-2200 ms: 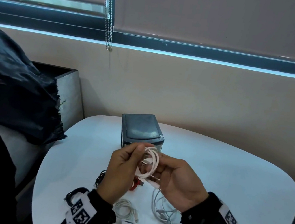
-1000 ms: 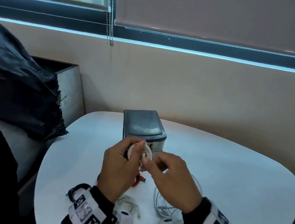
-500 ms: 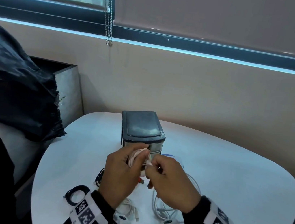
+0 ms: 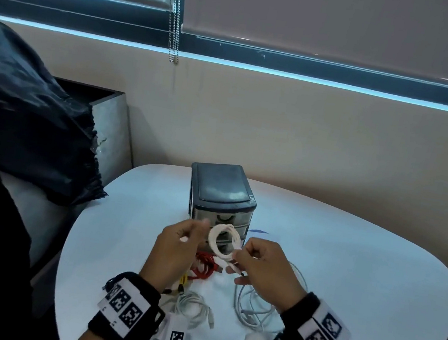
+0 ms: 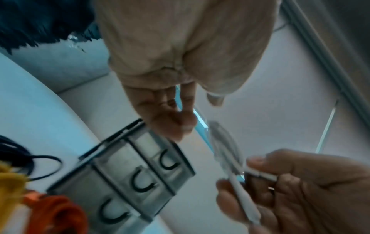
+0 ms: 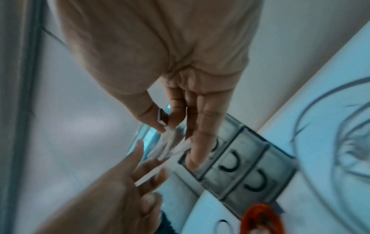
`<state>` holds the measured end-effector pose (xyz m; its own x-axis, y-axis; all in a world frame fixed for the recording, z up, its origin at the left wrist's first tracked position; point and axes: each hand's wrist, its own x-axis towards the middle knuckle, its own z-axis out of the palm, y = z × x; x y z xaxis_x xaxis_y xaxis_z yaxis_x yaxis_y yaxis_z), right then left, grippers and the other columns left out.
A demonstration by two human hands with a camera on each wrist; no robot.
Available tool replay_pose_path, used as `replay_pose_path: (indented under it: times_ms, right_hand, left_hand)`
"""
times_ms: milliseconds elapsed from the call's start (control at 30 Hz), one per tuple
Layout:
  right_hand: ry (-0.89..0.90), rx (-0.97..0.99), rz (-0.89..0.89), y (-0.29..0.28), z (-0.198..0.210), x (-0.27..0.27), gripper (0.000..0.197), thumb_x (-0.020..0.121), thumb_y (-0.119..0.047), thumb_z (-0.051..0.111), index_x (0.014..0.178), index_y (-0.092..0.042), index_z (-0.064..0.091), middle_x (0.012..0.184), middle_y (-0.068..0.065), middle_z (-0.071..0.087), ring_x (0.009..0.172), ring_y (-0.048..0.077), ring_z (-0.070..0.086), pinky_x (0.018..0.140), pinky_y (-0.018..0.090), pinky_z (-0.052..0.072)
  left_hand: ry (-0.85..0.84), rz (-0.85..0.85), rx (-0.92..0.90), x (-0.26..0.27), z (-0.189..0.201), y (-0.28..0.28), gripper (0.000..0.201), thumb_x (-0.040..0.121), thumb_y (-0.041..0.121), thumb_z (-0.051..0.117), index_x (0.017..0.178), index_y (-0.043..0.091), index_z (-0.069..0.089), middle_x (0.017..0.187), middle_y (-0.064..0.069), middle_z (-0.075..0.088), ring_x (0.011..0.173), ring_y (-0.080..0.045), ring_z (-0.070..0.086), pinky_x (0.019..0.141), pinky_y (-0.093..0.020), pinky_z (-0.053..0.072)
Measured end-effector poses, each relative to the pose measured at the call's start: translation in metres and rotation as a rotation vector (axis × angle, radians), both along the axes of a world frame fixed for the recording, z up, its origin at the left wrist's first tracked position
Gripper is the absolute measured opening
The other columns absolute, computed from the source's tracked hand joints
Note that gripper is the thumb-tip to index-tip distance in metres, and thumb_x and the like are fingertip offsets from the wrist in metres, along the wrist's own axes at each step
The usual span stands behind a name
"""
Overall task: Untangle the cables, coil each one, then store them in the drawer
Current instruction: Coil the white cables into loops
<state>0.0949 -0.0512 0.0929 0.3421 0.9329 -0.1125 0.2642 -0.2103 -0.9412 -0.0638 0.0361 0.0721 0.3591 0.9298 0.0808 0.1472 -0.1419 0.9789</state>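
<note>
Your head view high above the table (image 4: 348, 259), both wrist views close along your fingers, all sharing the drawer unit (image 4: 222, 195).

Right hand (image 4: 264, 265) pinching white coiled cable (image 4: 225, 241), left hand (image 4: 174, 249) beside

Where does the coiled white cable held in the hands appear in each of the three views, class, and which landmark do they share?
Head: the white cable sits at centre, pinched by the right hand, in front of the drawer unit.
Left wrist: white cable right of centre, blurred.
Right wrist: white cable at centre, blurred.
Shared landmark: the drawer unit with three handles.
</note>
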Motion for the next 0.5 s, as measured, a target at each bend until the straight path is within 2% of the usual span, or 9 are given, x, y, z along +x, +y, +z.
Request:
replay_pose_path:
  times_ms: [67, 133, 233, 333, 400, 500]
  right_hand:
    - [-0.063, -0.101, -0.028, 0.008, -0.02, 0.004, 0.022, 0.089, -0.009, 0.061, 0.071, -0.009, 0.049, 0.078, 0.021, 0.068, 0.069, 0.021, 0.075, 0.06, 0.037, 0.058]
    - [-0.127, -0.188, -0.029, 0.013, -0.037, 0.005, 0.021, 0.086, -0.011, 0.059, 0.069, -0.011, 0.046, 0.072, 0.016, 0.064, 0.064, 0.019, 0.074, 0.058, 0.036, 0.058]
    - [-0.171, -0.257, -0.037, 0.017, -0.053, 0.006, 0.023, 0.085, -0.011, 0.056, 0.067, -0.012, 0.042, 0.072, 0.014, 0.063, 0.061, 0.02, 0.073, 0.054, 0.032, 0.056]
    - [-0.194, -0.297, -0.046, 0.019, -0.06, 0.005, 0.022, 0.086, -0.015, 0.056, 0.069, -0.013, 0.042, 0.072, 0.013, 0.062, 0.059, 0.021, 0.073, 0.053, 0.03, 0.054]
    - [-0.187, -0.312, -0.047, 0.018, -0.061, 0.003, 0.02, 0.085, -0.017, 0.056, 0.071, -0.012, 0.043, 0.07, 0.012, 0.059, 0.058, 0.023, 0.073, 0.054, 0.031, 0.053]
    - [-0.219, -0.322, -0.052, 0.017, -0.06, -0.004, 0.02, 0.084, -0.018, 0.055, 0.069, -0.013, 0.043, 0.068, 0.011, 0.057, 0.058, 0.023, 0.072, 0.051, 0.029, 0.049]
  left_hand:
    - [0.23, -0.051, 0.005, -0.008, -0.023, 0.003, 0.012, 0.095, 0.037, 0.065, 0.088, 0.029, 0.072, 0.067, 0.012, 0.068, 0.049, -0.001, 0.056, 0.051, -0.018, 0.044]
    - [0.426, -0.09, 0.016, -0.015, -0.04, 0.002, 0.009, 0.088, 0.038, 0.072, 0.09, 0.029, 0.072, 0.072, 0.008, 0.069, 0.059, -0.004, 0.062, 0.058, -0.02, 0.048]
    - [0.582, -0.155, 0.036, -0.021, -0.05, -0.001, 0.022, 0.08, 0.037, 0.08, 0.096, 0.027, 0.068, 0.083, 0.006, 0.069, 0.076, -0.007, 0.065, 0.069, -0.021, 0.051]
    - [0.82, -0.271, 0.087, -0.021, -0.057, -0.005, 0.036, 0.07, 0.046, 0.079, 0.097, 0.031, 0.06, 0.096, 0.01, 0.061, 0.086, -0.008, 0.058, 0.076, -0.024, 0.049]
    - [0.938, -0.308, 0.094, -0.019, -0.061, -0.008, 0.038, 0.066, 0.047, 0.076, 0.096, 0.032, 0.058, 0.1, 0.011, 0.058, 0.091, -0.008, 0.057, 0.075, -0.026, 0.048]
    - [1.073, -0.329, 0.174, -0.016, -0.064, -0.011, 0.029, 0.07, 0.035, 0.072, 0.096, 0.027, 0.063, 0.098, 0.008, 0.064, 0.093, -0.014, 0.061, 0.07, -0.027, 0.045]
